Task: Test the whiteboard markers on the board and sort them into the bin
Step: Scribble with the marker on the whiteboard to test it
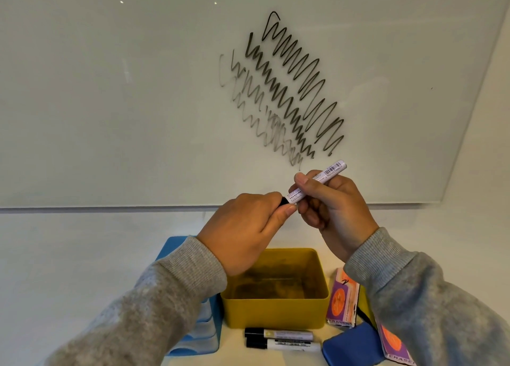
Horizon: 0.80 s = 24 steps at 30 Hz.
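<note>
Head view: a person's right hand [331,200] holds a marker [317,180] by its barrel above the yellow bin [276,310], while the left hand [248,225] pinches the black cap [284,201] at its lower end. Black scribbles [289,89] cover the whiteboard [110,89] above the bin. Two capped markers [281,339] lie on the desk [234,357] just in front of the bin. A straight pull or push along the barrel, with the barrel gripped firmly, would likely serve best.
</note>
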Available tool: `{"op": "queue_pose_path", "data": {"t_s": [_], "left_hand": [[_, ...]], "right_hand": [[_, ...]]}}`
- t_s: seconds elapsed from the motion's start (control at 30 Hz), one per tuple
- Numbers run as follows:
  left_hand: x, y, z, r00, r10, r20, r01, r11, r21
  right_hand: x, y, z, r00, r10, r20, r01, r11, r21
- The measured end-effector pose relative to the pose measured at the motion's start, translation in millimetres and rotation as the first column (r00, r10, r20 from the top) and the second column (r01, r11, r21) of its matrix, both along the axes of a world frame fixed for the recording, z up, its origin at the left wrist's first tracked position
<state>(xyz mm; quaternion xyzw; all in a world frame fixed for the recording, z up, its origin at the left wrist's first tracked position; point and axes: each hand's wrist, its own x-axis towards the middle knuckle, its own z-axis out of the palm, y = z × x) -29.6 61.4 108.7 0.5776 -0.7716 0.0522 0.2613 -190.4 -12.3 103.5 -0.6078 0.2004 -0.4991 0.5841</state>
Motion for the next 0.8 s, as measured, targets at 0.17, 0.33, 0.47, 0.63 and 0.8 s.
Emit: {"op": "queue_pose_path", "data": {"t_s": [0.17,0.33,0.47,0.63,0.8], "left_hand": [[-3,4,3,1.000,-0.020,-0.011,0.019,0.999,-0.027],[-8,10,3,0.998,-0.038,-0.045,0.035,0.998,-0.058],[-11,13,13,0.955,-0.147,-0.256,0.150,0.989,-0.010],[5,17,30,0.795,-0.248,-0.554,0.350,0.933,0.084],[44,28,25,0.763,-0.166,-0.624,0.267,0.961,0.071]], "right_hand": [[-3,-1,3,0.999,0.026,0.046,-0.025,0.999,-0.032],[-8,4,9,0.997,0.059,0.048,-0.056,0.996,-0.075],[-11,4,22,0.993,0.086,0.077,-0.076,0.990,-0.117],[-7,-16,48,0.954,0.045,0.295,-0.043,0.999,-0.013],[-43,-51,68,0.912,-0.146,0.382,0.165,0.986,-0.016]]}}
